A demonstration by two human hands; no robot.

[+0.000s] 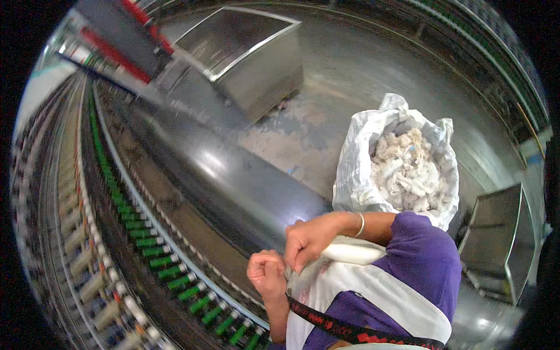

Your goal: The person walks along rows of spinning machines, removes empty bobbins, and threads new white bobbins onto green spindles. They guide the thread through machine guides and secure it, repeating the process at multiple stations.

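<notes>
1. Left hand (267, 274) is clenched into a fist at chest height, closed on the edge of the white cloth pouch (350, 280) worn at the person's front.
2. Right hand (308, 239) sits just above and right of the left, fingers curled down, pinching the same cloth edge. A thin bangle (361, 224) is on that wrist.
3. Both grips meet at the pouch's upper left corner; the two hands are almost touching. The rest of the pouch hangs below and to the right of them, against the purple shirt (423, 256).
4. A black strap with red pattern (344, 329) runs across the pouch below the hands.
5. Cannot tell whether anything besides cloth is inside either fist.
6. A white sack (356, 169) full of pale fibre waste (408, 169) stands on the floor just beyond the right forearm.
7. To the left, a long machine frame carries a row of green bobbins (157, 256).
8. Two metal bins: one far ahead (256, 64), one at right (501, 239). The picture is motion-blurred at upper left.
</notes>
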